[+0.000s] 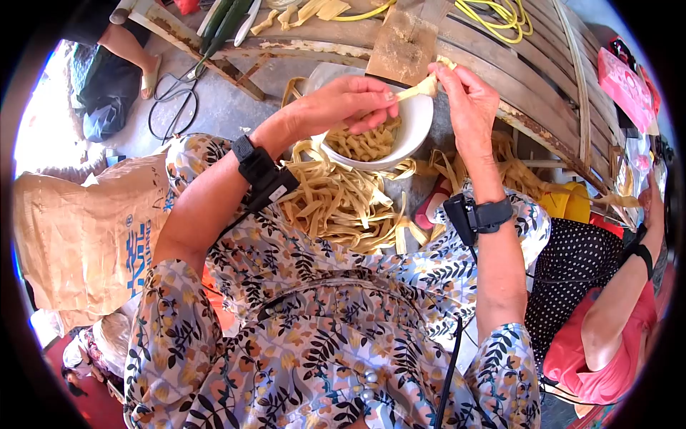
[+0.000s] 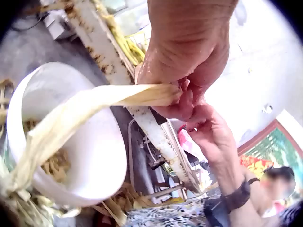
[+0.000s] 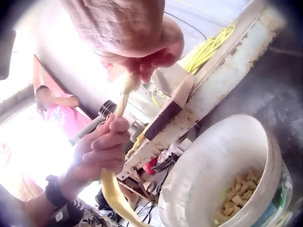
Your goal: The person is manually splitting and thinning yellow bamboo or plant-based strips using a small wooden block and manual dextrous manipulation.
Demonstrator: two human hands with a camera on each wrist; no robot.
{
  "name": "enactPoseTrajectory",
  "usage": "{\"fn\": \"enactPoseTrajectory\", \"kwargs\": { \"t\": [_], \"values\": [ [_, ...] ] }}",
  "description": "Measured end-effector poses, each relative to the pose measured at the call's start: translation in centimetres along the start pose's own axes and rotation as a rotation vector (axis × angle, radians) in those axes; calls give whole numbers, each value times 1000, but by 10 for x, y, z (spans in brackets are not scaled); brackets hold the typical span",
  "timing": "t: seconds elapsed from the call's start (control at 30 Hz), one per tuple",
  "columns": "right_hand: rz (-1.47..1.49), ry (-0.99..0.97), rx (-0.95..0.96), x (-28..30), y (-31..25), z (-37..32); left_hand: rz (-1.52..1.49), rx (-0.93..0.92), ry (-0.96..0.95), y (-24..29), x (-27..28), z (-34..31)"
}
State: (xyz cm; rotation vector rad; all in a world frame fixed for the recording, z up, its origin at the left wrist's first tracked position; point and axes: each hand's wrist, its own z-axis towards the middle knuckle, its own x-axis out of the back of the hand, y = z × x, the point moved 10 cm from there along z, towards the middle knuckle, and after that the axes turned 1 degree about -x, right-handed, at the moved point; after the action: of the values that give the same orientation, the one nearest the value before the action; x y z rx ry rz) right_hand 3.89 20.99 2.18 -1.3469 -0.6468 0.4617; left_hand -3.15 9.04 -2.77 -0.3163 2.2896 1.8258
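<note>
A pale yellow strip, knotted or bunched near one end [image 1: 426, 87], stretches between the two hands above a white bucket [image 1: 420, 127]. My left hand [image 1: 348, 106] pinches it from the left; its long tail [image 2: 80, 106] hangs past the bucket in the left wrist view. My right hand [image 1: 468, 104] grips the knotted end between thumb and fingers, with a short tip sticking out above. In the right wrist view the taut part [image 3: 122, 105] runs between both hands. Short knotted pieces [image 1: 366, 144] lie inside the bucket. Loose strips [image 1: 332, 196] are heaped below it.
A slatted bench [image 1: 543, 79] with a wooden board [image 1: 404, 44] and yellow cord [image 1: 500, 16] stands ahead. Scissors [image 1: 191, 77] hang at its left end. A brown paper bag [image 1: 89, 236] is at left; another person [image 1: 607, 329] sits at right near a yellow container [image 1: 568, 204].
</note>
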Motion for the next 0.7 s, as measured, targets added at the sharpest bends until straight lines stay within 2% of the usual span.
{"fn": "enactPoseTrajectory", "kwargs": {
  "t": [0.07, 0.13, 0.17, 0.27, 0.37, 0.57, 0.7],
  "values": [
    [21, -15, 61, -5, -8, -1, 181, -129, 147, 18, 4, 3],
    [80, -62, 156, -17, -8, -2, 339, -239, 187, 31, 4, 10],
    [105, -94, 95, -23, 0, -3, 417, -288, 209, 36, 5, 9],
    [234, -197, -88, -39, -3, -13, 224, -153, 213, 25, 4, 8],
    [383, -181, -201, -39, 9, -11, 107, -129, 165, 18, 1, 12],
    [644, -184, -366, -33, 28, -4, 172, -170, 180, 23, -6, 15],
    [487, -92, -267, -15, 19, 6, 178, -151, 161, 23, -4, 8]
  ]
}}
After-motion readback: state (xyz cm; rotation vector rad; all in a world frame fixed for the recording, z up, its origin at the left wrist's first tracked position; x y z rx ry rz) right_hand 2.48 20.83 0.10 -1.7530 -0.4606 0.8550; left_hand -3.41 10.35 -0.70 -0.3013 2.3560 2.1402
